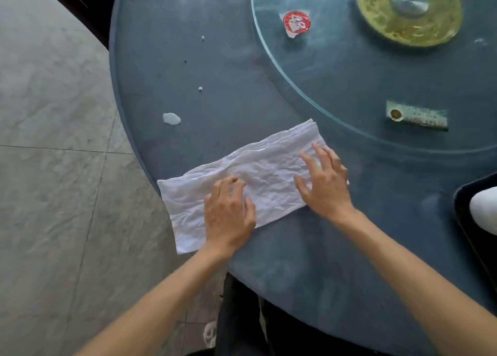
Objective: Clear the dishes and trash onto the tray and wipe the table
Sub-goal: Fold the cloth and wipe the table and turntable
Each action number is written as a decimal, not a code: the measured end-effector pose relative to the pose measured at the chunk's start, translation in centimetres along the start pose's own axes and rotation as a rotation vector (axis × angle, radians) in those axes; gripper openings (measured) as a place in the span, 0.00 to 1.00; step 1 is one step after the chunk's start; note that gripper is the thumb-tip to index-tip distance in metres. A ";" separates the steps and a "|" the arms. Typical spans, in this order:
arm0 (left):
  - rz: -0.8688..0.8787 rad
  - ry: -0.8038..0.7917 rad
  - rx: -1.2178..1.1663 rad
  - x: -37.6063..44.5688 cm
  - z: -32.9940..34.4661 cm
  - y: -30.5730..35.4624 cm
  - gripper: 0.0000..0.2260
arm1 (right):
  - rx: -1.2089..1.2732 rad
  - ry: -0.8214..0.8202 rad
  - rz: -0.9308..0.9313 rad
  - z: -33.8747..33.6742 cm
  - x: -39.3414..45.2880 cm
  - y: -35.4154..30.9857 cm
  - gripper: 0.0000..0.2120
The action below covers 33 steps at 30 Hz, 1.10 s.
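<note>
At right edge, tray (462, 215) cut off; 2 spread hands (228, 213) (326, 183) press cloth (242, 183).

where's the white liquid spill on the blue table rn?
In the head view, the small white liquid spill sits on the round blue table near its left edge, just beyond the far left part of the crumpled white cloth, with two white crumbs further out.

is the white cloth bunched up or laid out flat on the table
Laid out flat: the white cloth lies as a long creased strip on the table, both hands pressing on it.
</note>
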<state>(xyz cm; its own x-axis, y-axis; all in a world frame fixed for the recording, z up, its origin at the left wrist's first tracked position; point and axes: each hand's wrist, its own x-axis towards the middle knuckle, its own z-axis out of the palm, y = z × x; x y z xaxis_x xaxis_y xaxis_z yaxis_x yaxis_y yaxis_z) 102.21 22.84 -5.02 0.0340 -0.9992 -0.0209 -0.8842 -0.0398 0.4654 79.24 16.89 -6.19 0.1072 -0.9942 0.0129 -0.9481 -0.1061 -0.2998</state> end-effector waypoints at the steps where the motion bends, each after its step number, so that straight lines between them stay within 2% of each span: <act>1: -0.068 -0.041 0.033 -0.8 0.8 -0.5 0.19 | 0.013 -0.034 -0.107 0.4 0.5 -0.5 0.26; 3: -0.148 -0.093 0.089 -1.5 2.0 -1.9 0.25 | -0.007 -0.158 -0.238 1.2 1.3 -1.4 0.29; 5: -0.139 -0.097 0.150 -1.5 2.9 -2.9 0.26 | -0.060 -0.255 -0.289 2.3 1.7 -2.1 0.33; 9: -0.197 -0.030 0.225 0.0 3.7 -4.4 0.31 | -0.133 -0.215 -0.272 4.4 2.7 -3.0 0.38; 17: -0.268 -0.018 0.250 3.7 2.6 -6.8 0.41 | -0.203 -0.226 -0.268 5.5 6.5 -5.3 0.46; 26: -0.218 -0.047 0.271 9.8 0.7 -10.4 0.41 | -0.161 -0.197 -0.189 6.9 11.3 -7.8 0.43; 33: -0.186 -0.037 0.288 17.1 -0.5 -13.9 0.31 | -0.123 -0.174 -0.133 8.3 17.1 -10.1 0.42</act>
<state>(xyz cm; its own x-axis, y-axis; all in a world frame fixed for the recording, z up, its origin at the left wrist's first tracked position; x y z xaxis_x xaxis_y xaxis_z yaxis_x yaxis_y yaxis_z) 115.26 6.35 -11.40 0.1953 -0.9738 -0.1163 -0.9597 -0.2142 0.1819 93.14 1.10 -10.81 0.2731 -0.9541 -0.1228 -0.9504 -0.2478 -0.1882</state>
